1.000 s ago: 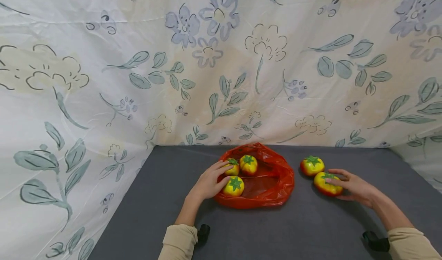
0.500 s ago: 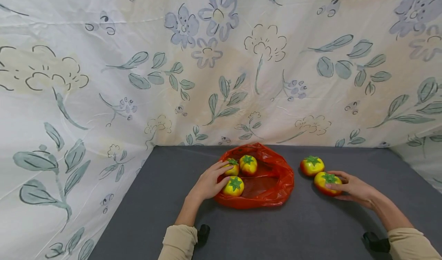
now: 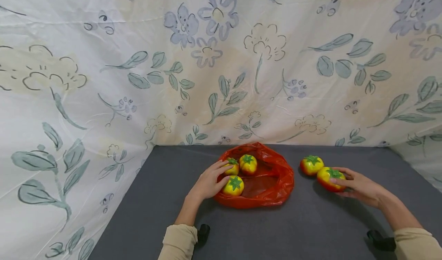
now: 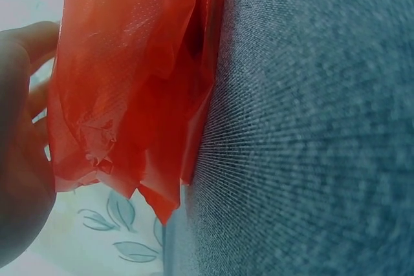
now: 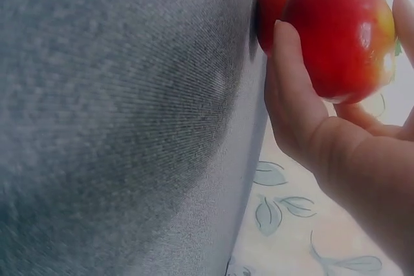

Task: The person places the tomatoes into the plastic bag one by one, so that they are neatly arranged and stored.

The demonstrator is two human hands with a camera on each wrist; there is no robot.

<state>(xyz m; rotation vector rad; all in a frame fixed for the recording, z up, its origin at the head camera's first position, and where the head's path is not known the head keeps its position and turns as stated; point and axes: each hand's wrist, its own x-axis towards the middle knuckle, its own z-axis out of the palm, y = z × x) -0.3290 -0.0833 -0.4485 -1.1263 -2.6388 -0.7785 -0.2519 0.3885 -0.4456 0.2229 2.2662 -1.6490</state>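
My left hand [image 3: 206, 182] holds the left rim of a red plastic bag [image 3: 284, 181], its fingers and thumb reaching over the edge. Inside the bag sit three yellow-and-red toy tomatoes with green star-shaped tops: one [image 3: 233, 186] near the thumb, one [image 3: 249, 164] further back, and one [image 3: 230, 170] partly under the fingers. To the right, my right hand [image 3: 364, 189] grips another toy tomato [image 3: 326, 180], fingers around its side and underside. In the right wrist view this tomato [image 5: 339, 33] shows its red underside, raised off the table.
One more toy tomato [image 3: 311, 165] lies on the dark grey table [image 3: 262, 233], just behind and left of the gripped one. A floral cloth [image 3: 262, 106] hangs behind the table and along its left side. Black wrist cameras [image 3: 203, 235] sit at both cuffs.
The right hand has tightened around the front tomato and lifted it slightly, moving it a little back and right. The left hand and bag have stayed in place.
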